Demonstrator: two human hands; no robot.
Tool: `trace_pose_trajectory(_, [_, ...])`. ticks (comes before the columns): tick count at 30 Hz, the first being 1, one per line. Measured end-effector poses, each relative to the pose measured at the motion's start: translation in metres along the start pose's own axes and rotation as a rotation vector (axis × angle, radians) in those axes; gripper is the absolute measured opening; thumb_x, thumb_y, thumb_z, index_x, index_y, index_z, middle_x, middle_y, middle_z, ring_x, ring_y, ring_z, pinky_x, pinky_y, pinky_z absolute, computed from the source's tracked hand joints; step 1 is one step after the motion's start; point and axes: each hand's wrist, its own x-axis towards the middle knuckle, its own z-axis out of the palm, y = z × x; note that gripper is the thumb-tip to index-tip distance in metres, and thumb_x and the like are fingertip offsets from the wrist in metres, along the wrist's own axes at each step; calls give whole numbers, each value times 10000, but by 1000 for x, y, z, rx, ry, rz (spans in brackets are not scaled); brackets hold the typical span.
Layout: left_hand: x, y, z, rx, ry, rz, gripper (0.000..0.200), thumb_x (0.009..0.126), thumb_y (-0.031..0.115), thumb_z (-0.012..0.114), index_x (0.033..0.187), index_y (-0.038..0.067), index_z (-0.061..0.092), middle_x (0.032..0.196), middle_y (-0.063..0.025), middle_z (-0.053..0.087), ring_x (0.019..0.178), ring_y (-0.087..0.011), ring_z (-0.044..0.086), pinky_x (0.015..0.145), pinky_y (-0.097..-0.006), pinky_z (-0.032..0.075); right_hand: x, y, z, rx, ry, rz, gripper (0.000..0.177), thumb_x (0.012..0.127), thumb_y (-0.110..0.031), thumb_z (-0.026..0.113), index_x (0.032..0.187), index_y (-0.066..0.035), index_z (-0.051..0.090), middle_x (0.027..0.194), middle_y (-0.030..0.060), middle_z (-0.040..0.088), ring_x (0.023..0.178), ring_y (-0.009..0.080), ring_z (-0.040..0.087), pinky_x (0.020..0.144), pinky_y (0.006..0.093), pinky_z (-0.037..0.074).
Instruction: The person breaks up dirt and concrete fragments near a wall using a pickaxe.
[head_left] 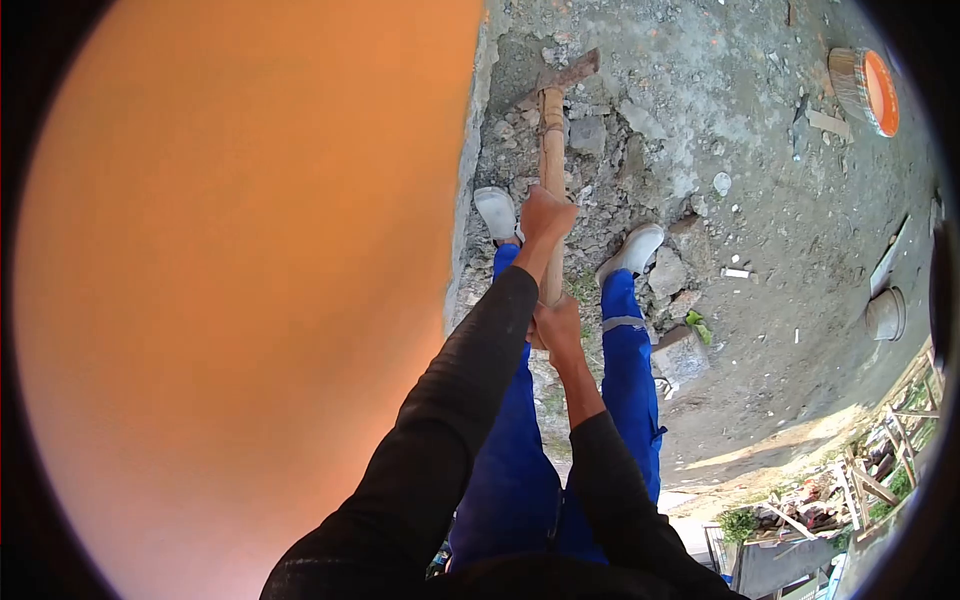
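A pickaxe (553, 130) with a long wooden handle and a rusty metal head stretches away from me over broken ground. My left hand (548, 216) is wrapped round the middle of the handle. Nearer my body, my right hand (558, 326) grips the handle's lower end, its fingers partly hidden. The rusty pickaxe head (572, 75) lies over loose rubble (515, 150) close to the wall's foot, one end pointing right and the other down among the soil. A grey block (588, 135) sits just right of the handle.
An orange wall (260, 220) rises close on my left. My white boots (636, 250) stand apart among rubble, with a concrete chunk (680, 355) by the right leg. Farther right are an orange-rimmed bucket (878, 92), a grey bucket (885, 314) and piled scrap wood (860, 490).
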Motion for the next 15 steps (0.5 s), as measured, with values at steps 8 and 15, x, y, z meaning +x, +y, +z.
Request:
trace_pose_trajectory(8, [-131,-32,110,-94,-142,-121,537,723,137,684,1210,-17,520,1051,-307,703,1016,-481,695,925,-527,545,-100,55,-115,-11,76,169,84,844,-15,643,885,21,579,695,64,600,505,143,585,440,312,478])
trace_pose_trajectory(15, [-164,68,82,-182,-138,299,514,712,132,749,1160,6,530,952,-278,709,932,-461,712,805,-508,562,-108,12,-104,50,274,-213,230,849,-110,695,972,38,570,620,80,598,436,155,562,384,309,415])
